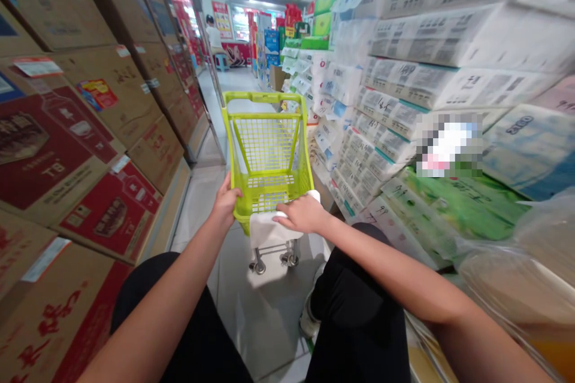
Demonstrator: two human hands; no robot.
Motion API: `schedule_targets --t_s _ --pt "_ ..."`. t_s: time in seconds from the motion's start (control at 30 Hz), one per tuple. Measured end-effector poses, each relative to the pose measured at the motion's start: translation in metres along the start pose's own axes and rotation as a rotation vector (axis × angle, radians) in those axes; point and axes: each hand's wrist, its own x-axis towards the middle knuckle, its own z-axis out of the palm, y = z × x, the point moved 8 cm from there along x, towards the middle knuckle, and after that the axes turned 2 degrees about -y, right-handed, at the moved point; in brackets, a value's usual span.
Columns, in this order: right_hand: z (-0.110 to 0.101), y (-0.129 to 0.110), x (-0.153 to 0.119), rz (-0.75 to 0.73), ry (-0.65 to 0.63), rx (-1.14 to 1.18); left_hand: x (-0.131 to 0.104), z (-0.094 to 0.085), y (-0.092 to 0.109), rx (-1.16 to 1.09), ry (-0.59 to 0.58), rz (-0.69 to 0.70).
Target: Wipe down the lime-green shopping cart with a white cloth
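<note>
A yellow-green plastic shopping cart point(269, 176) with latticed walls stands in front of me between my knees. My left hand point(226, 200) is closed on the left side of its near rim. On the near right edge, my right hand point(304, 214) presses a white cloth point(265, 233) against the cart, its fingers curled over the cloth. The cloth hangs down over the near side, and part of it shows beyond my knuckles. Below it, the metal frame and small caster wheels point(258, 267) rest on the tiled floor. The basket's inside looks bare.
Stacked cardboard cartons point(85, 185) line the left side. Packs of tissue paper point(404, 84) rise on the right, with green packs point(458, 203) lower down. A metal post point(209, 60) stands left of the cart. Farther along the aisle a person point(213, 36) is by a blue stool point(221, 61).
</note>
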Motion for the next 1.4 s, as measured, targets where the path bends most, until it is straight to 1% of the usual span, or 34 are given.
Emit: schedule_targets --t_s 0.07,0.17,0.23,0.27,0.33,0.47,0.53,0.6,0.7,0.77,0.9,0.97,1.03,1.13,1.23,1.3,1.4 --pt "-0.001 -0.016 0.008 0.010 -0.005 0.025 -0.005 0.005 -0.005 -0.001 0.010 0.026" --pt "-0.002 -0.041 0.019 -0.014 -0.003 0.063 -0.012 0.011 -0.011 0.018 0.001 0.073" --pt "-0.003 -0.050 0.020 -0.047 0.014 0.071 -0.015 0.010 -0.012 0.027 -0.007 0.090" --pt "-0.003 -0.051 0.018 -0.068 0.025 0.068 -0.014 0.008 -0.012 0.030 -0.010 0.082" --pt "-0.002 -0.044 0.011 -0.087 0.045 0.051 -0.011 0.000 -0.011 0.034 -0.018 0.035" --pt "0.001 -0.014 -0.004 -0.051 0.059 0.008 0.001 -0.016 -0.001 0.023 -0.069 -0.050" --pt "0.001 -0.009 -0.007 -0.077 0.076 -0.001 0.008 -0.023 0.003 0.017 -0.084 -0.060" --pt "0.000 -0.011 -0.005 -0.076 0.093 0.009 0.013 -0.026 0.004 0.014 -0.079 -0.055" --pt "0.002 -0.016 0.004 0.033 0.096 0.039 0.015 -0.025 -0.001 0.004 -0.026 -0.031" --pt "0.004 -0.022 0.010 0.088 0.088 0.055 0.011 -0.020 -0.007 -0.016 0.004 -0.008" --pt "0.005 -0.032 0.011 0.067 0.101 0.070 -0.003 -0.005 -0.013 -0.044 -0.027 0.011" --pt "0.004 -0.031 0.007 0.033 0.111 0.077 -0.006 -0.003 -0.012 -0.033 -0.057 -0.011" --pt "0.003 -0.027 0.002 0.005 0.114 0.086 -0.003 -0.007 -0.007 -0.011 -0.077 -0.032" --pt "0.000 -0.021 -0.002 -0.027 0.125 0.079 0.008 -0.022 0.004 0.035 -0.084 -0.058" --pt "-0.002 -0.024 -0.001 -0.090 0.149 0.033 0.018 -0.036 0.008 0.059 -0.064 -0.066" --pt "-0.001 -0.028 0.002 -0.093 0.159 0.005 0.019 -0.040 0.006 0.055 -0.013 -0.045" --pt "0.004 -0.037 0.009 -0.069 0.145 0.002 0.012 -0.033 -0.006 0.036 0.061 0.006"
